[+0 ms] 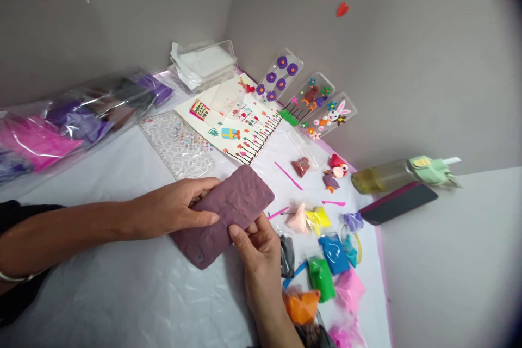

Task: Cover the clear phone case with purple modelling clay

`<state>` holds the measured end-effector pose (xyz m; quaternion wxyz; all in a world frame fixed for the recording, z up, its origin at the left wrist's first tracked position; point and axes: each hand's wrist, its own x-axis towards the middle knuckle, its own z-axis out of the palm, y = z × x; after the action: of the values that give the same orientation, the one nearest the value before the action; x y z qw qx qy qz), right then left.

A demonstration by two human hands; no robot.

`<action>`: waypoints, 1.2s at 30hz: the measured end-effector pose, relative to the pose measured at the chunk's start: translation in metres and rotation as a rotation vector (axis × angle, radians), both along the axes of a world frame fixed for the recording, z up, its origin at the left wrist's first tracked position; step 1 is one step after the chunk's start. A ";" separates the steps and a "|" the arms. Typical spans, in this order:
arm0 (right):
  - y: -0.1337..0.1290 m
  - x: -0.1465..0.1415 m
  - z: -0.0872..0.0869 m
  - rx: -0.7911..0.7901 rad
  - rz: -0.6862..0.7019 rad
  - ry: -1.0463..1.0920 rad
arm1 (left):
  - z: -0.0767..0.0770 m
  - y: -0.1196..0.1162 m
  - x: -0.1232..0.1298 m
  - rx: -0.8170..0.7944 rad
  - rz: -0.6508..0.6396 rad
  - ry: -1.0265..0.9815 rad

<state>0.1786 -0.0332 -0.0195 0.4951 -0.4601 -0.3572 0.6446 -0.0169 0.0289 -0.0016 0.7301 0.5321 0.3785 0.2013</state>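
Observation:
A flat rectangular slab covered in purple-brown clay (234, 201) is held tilted above the white table cover, its surface uneven, with a small grey spot near its lower end. My left hand (183, 209) grips the slab's left edge, thumb lying on the clay and fingers mostly hidden beneath. On the right edge, my right hand (256, 244) presses its thumb on the clay while its fingers curl underneath. Right of my right hand lie bags of clay: black (287, 256), blue (334, 253), green (321, 278) and orange (302, 306).
Decorated clear phone cases (279, 76) lean near the wall beside a drawn card (230, 133). A bottle (381, 176) and a phone (399, 204) lie at the right. A large plastic bag (61, 125) fills the back left. Pink tools (289, 175) lie mid-table.

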 end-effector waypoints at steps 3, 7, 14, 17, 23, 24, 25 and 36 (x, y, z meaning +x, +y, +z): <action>0.000 0.001 0.002 -0.008 -0.007 -0.012 | -0.001 0.005 -0.004 -0.004 -0.068 -0.060; -0.001 0.002 0.005 -0.024 -0.010 -0.010 | -0.006 0.008 -0.006 -0.060 -0.094 -0.150; 0.000 0.003 0.002 -0.027 -0.009 -0.009 | -0.008 0.008 -0.008 -0.050 -0.133 -0.172; 0.000 0.003 0.000 -0.016 -0.006 0.007 | -0.007 0.007 -0.007 -0.067 -0.126 -0.140; -0.001 0.003 0.002 -0.026 0.017 -0.012 | -0.007 0.006 -0.008 -0.044 -0.101 -0.099; -0.001 0.002 0.002 -0.019 0.014 -0.013 | -0.006 0.007 -0.009 -0.034 -0.115 -0.094; -0.001 0.002 0.002 -0.013 0.009 -0.013 | -0.005 0.008 -0.010 -0.030 -0.129 -0.090; -0.001 0.002 0.003 -0.022 0.014 -0.038 | -0.004 0.005 -0.007 0.013 -0.120 -0.020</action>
<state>0.1806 -0.0341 -0.0167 0.4785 -0.4754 -0.3626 0.6431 -0.0242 0.0342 -0.0055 0.7413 0.5565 0.3373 0.1647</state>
